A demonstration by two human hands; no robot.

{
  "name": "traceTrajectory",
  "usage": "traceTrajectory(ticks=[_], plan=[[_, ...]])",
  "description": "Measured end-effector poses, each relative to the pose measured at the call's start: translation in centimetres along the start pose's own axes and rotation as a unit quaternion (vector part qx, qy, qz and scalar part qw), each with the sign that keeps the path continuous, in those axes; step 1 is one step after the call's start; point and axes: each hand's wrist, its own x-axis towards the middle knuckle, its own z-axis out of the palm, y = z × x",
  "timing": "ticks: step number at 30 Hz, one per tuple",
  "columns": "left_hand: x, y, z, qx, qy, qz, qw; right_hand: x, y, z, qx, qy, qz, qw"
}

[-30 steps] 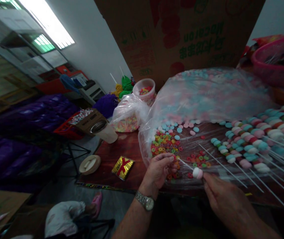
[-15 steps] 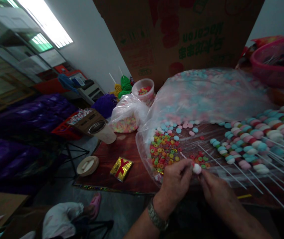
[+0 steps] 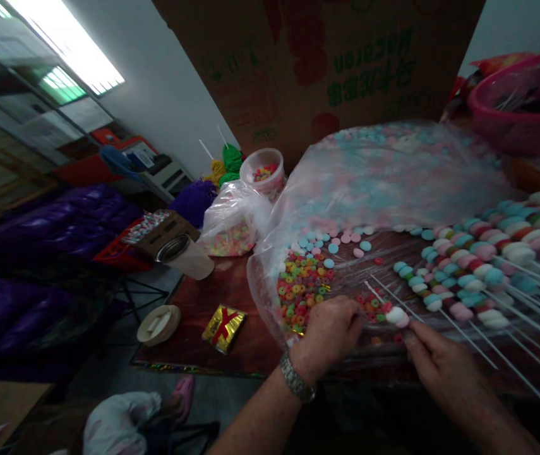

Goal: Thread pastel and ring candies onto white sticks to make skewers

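Observation:
My right hand [image 3: 440,370] pinches a thin white stick [image 3: 378,295] that carries one pink-and-white marshmallow [image 3: 396,316] near its middle. My left hand [image 3: 329,332], with a metal watch on the wrist, rests on the clear plastic sheet [image 3: 383,183], its fingertips on a small pile of red and orange candy rings [image 3: 372,306]. Whether it grips a ring is hidden. A larger heap of coloured rings [image 3: 300,287] lies just to the left. Loose blue and pink marshmallows [image 3: 331,243] are scattered beyond.
Finished skewers [image 3: 478,272] lie in rows on the right. A big cardboard box [image 3: 317,63] stands behind, a pink basin [image 3: 520,107] at far right. On the left: a bag of rings [image 3: 234,230], a tub [image 3: 263,170], a gold packet [image 3: 223,327], a cup [image 3: 187,256].
The left hand went from the big ring heap to the stick beside the marshmallow, then down onto the small ring pile. The stick with its marshmallow shifted slightly right.

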Motion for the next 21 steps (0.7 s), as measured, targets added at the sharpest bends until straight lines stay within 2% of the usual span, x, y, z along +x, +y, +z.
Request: traceTrajectory(ticks=[3,5,9,12,15,19,21], plan=[[-0.5,1.7,1.0,-0.009,-0.001,0.001,1.0,0.5,0.2,-0.2,0.013,0.003,0.014,1.0],[0.1,1.8,0.8,-0.023,0.008,-0.016,1.0,0.6,0.4,-0.5,0.01,0.006,0.028,1.0],[2.9,0.0,-0.6,-0.007,0.048,-0.106,0.993,0.3,0.4,-0.7,0.008,0.008,0.032,0.999],[4.5,-0.9,-0.7,0.029,0.011,-0.141,0.99,0.1,-0.4,-0.1,0.027,0.003,0.002,1.0],[4.8,-0.5,-0.2,0.014,-0.002,-0.108,0.994,0.2,-1.1,0.1,0.044,0.012,-0.022,0.999],[5.5,-0.4,-0.8,-0.066,-0.013,-0.013,0.998,0.4,-0.5,-1.0,0.04,0.042,0.011,0.998],[6.9,-0.4,-1.3,-0.071,-0.005,-0.022,0.997,0.4,0.1,-1.5,0.036,0.068,0.032,0.997]])
